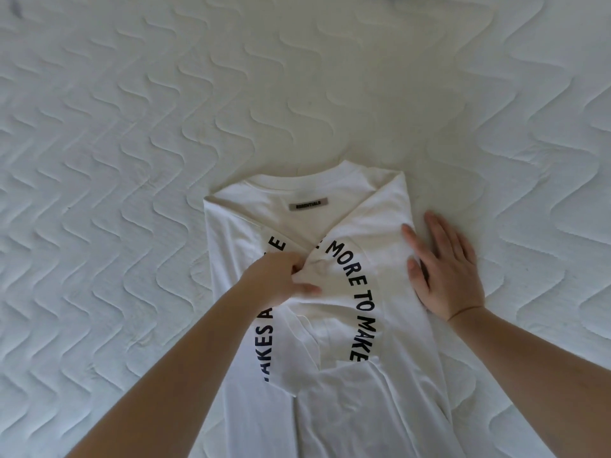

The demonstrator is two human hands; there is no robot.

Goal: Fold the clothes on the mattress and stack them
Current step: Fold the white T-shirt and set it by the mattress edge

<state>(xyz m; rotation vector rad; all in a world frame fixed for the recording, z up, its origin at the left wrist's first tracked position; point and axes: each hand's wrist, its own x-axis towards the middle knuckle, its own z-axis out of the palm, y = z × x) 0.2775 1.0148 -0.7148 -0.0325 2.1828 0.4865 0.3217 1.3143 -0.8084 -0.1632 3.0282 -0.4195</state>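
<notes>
The mattress (132, 127), white with a wavy quilted stitch, fills the whole view and runs past every edge of the frame. From nine o'clock round through twelve to three o'clock its surface lies bare, so open room extends on the left, far and right sides of the garment. At the top edge near one o'clock a small dark shape pokes into view; too little of it shows to tell what it is.

The white T-shirt (390, 408) lies flat on the mattress from the centre down to six o'clock, collar toward twelve o'clock, lower part running out of the frame at the bottom. Both side panels are folded inward and overlap in the middle, breaking the curved black lettering into pieces. A grey label (308, 204) sits just below the collar.

Both forearms enter from the bottom, at seven and five o'clock.

The right hand (443, 269) lies at three o'clock of the shirt, fingers straight and spread, palm down, partly on the shirt's folded right edge and partly on the mattress beside it.

The left hand (281, 276) sits at the shirt's centre, fingers and thumb curled, pinching a bunched fold of fabric where the two panels cross.
</notes>
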